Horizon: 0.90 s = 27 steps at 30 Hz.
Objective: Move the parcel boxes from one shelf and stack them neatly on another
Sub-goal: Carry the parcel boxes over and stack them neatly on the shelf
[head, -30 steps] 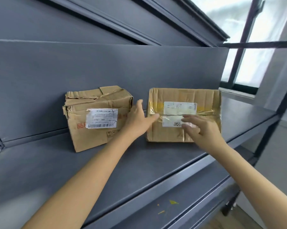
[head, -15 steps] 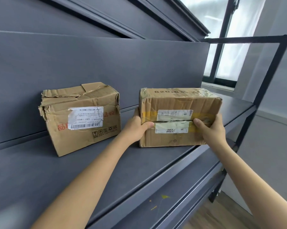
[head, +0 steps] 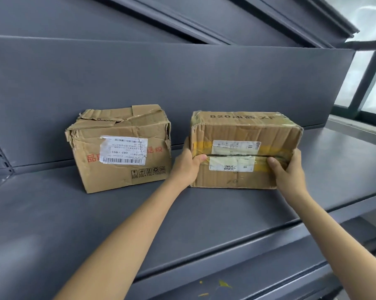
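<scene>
On the grey shelf (head: 204, 213), at about two o'clock from the picture's middle, the taped parcel box (head: 245, 148) sits between both hands. The left hand (head: 186, 165) grips its left end, thumb curled onto the front face; the right hand (head: 287, 169) grips the right end, thumb on the tape seam. Both forearms reach up from six o'clock. The crumpled parcel box (head: 120, 148) stands at nine o'clock of it, apart, untouched. Half a second ago the hands already clasped the box; it rests in the same place.
</scene>
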Each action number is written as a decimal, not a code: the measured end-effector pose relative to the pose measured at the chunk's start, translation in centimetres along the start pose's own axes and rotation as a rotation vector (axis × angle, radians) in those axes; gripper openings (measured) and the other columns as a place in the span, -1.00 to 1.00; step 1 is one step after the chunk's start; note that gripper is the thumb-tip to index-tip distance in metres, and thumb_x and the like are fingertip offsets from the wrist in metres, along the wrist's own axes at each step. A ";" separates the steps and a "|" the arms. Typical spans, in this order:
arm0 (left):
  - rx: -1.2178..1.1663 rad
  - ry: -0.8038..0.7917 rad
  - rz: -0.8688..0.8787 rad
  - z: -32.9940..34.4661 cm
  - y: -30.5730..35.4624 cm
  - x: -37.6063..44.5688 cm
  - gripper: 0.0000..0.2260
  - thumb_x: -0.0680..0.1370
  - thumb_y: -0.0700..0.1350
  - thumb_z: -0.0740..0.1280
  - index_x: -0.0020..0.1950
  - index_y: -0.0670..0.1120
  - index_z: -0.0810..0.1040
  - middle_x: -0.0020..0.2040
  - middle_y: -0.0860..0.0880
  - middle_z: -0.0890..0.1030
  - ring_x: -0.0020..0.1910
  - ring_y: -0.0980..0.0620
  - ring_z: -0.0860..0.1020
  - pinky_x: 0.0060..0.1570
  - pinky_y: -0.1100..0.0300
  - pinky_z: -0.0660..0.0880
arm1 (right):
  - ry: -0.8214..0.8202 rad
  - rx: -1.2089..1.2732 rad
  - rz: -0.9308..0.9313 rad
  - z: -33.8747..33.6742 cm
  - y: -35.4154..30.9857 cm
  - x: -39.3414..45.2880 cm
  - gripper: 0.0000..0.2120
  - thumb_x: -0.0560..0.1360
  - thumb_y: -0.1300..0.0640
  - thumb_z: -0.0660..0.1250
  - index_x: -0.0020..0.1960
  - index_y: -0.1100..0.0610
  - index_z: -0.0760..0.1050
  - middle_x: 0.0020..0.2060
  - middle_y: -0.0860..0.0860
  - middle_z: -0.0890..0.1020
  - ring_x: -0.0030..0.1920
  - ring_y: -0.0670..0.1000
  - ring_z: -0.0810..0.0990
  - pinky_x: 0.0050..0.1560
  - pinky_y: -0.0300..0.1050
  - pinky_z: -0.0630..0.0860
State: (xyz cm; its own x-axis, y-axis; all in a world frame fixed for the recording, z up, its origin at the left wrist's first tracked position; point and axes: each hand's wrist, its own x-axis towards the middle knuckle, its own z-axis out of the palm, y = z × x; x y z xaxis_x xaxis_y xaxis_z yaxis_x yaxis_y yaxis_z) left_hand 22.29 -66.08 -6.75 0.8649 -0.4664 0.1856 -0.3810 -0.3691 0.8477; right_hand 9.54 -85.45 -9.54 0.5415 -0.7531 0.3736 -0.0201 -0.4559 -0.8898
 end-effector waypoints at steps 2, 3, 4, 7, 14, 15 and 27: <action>0.010 0.074 -0.022 0.5 0.2 0.3 -0.50 0.60 -0.07 0.22 0.51 -0.02 0.15 0.30 -0.09 0.50 0.25 -0.14 0.46 0.17 0.09 0.37 | -0.053 0.023 0.000 0.6 0.5 1.6 -0.51 0.57 0.11 0.27 0.43 0.07 0.17 0.14 -0.07 0.43 0.12 -0.01 0.41 0.11 -0.10 0.35; 0.018 0.115 -0.038 0.8 0.3 0.3 -0.51 0.60 -0.07 0.23 0.50 -0.03 0.15 0.29 -0.10 0.51 0.24 -0.15 0.47 0.16 0.07 0.39 | -0.078 0.039 0.004 0.9 0.7 2.4 -0.51 0.56 0.11 0.28 0.43 0.07 0.18 0.15 -0.07 0.43 0.12 -0.02 0.41 0.12 -0.10 0.36; 0.036 0.157 -0.058 1.2 0.3 0.3 -0.51 0.60 -0.05 0.23 0.49 -0.05 0.17 0.27 -0.11 0.52 0.23 -0.16 0.48 0.15 0.05 0.41 | -0.103 0.050 0.005 1.2 1.0 3.1 -0.51 0.56 0.11 0.29 0.43 0.07 0.19 0.15 -0.07 0.44 0.13 -0.03 0.42 0.13 -0.10 0.37; 0.149 0.218 -0.173 1.8 0.9 -0.1 -0.54 0.61 0.01 0.21 0.43 -0.18 0.22 0.26 -0.19 0.51 0.21 -0.19 0.49 0.03 0.08 0.41 | -0.149 0.066 -0.011 2.0 1.6 5.0 -0.52 0.55 0.11 0.30 0.42 0.06 0.22 0.14 -0.08 0.45 0.14 -0.04 0.42 0.13 -0.13 0.35; 0.278 0.512 0.094 -2.2 4.2 -3.0 -0.80 0.53 -0.22 0.28 0.13 -0.14 0.58 -0.05 -0.05 0.66 -0.13 0.06 0.56 -0.19 0.30 0.42 | -0.221 0.086 -0.035 5.1 1.6 8.3 -0.54 0.55 0.12 0.29 0.41 0.07 0.25 0.12 -0.08 0.46 0.13 -0.02 0.42 0.14 -0.13 0.34; 0.332 0.539 0.192 -2.7 4.6 -3.1 -0.84 0.51 -0.27 0.29 0.02 -0.15 0.63 -0.13 -0.06 0.67 -0.17 0.03 0.58 -0.17 0.25 0.48 | -0.233 0.087 -0.028 5.7 1.8 8.4 -0.54 0.55 0.12 0.29 0.41 0.07 0.25 0.15 -0.06 0.48 0.16 0.00 0.43 0.15 -0.11 0.35; 1.010 0.556 0.096 -6.2 -0.5 2.2 -0.32 0.43 0.19 0.37 0.44 -0.11 0.30 0.42 -0.06 0.37 0.39 -0.13 0.27 0.40 -0.11 -0.02 | -0.271 0.154 -0.023 11.7 1.0 10.5 -0.51 0.57 0.11 0.27 0.45 0.06 0.20 0.28 0.07 0.49 0.27 0.13 0.45 0.22 -0.06 0.35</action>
State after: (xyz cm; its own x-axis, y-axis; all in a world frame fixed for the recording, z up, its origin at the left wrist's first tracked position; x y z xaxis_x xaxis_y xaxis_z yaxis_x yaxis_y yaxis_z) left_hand 26.43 -61.93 -3.65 0.7469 -0.2017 0.6336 -0.3236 -0.9427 0.0813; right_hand 25.02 -88.29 -9.50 0.7450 -0.5802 0.3293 0.1111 -0.3788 -0.9188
